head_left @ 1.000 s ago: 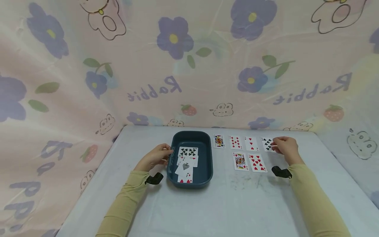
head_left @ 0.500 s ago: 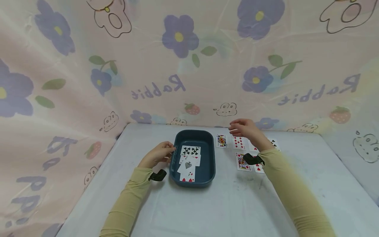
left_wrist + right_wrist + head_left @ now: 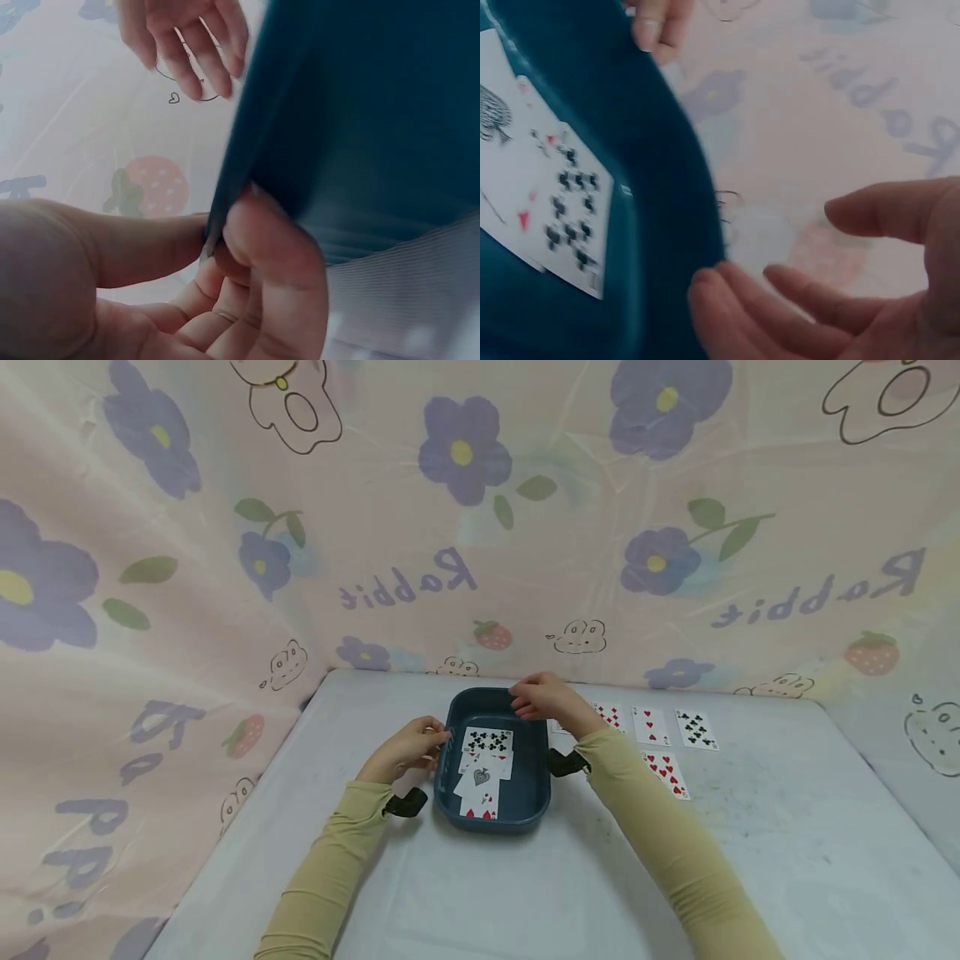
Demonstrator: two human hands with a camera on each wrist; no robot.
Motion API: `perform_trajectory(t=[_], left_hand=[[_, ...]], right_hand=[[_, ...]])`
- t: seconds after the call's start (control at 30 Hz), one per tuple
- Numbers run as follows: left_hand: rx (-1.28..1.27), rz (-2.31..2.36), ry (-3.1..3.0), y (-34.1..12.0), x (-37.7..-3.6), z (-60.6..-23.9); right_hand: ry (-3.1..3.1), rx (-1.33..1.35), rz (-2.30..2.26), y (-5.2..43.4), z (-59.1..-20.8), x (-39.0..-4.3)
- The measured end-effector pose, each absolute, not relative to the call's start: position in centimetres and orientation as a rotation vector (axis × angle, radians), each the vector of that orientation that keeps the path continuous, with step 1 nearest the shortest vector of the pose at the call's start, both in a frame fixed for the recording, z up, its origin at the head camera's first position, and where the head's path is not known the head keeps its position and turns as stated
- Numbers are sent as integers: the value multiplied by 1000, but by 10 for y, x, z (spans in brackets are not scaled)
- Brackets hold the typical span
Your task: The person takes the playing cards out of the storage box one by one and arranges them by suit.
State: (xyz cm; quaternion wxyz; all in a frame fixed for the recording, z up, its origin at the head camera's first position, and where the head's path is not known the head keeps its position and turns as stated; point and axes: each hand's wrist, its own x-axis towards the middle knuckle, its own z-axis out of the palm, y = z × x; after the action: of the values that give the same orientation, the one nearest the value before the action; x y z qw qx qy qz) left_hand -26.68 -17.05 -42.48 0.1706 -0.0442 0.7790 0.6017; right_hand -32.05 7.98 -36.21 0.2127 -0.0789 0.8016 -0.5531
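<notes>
A dark blue rectangular plastic tray, holding several face-up playing cards, was set on the white-covered table, its left rim pinched by the fingers of the left hand. The right hand had been brought across from the black club card at the far right to the tray's back rim, fingers loosely spread and nothing held. That card was left lying in the row, so the tray itself was apparently being reached for next.
</notes>
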Motion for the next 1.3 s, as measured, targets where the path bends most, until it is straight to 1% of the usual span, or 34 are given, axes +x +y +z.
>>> perform_trajectory(t=[0.17,0.3,0.47,0.73,1.3], left_hand=[[-130,1697,2225,-170,-267,-426],[-134,1690,2223,-169,-267,-426],[-131,1691,2228,-169,-269,-426],[-126,1692,2230,-170,-270,-427],[-107,1724,2200,-169,-269,-428]], right_hand=[[2220,-117,-1474,64,-379,-319],[2139,-44,-1503,61,-387,-316],[2031,34,-1569,60,-391,-316],[1956,75,-1630,58,-397,-313],[1651,342,-1939,52,-406,-314]])
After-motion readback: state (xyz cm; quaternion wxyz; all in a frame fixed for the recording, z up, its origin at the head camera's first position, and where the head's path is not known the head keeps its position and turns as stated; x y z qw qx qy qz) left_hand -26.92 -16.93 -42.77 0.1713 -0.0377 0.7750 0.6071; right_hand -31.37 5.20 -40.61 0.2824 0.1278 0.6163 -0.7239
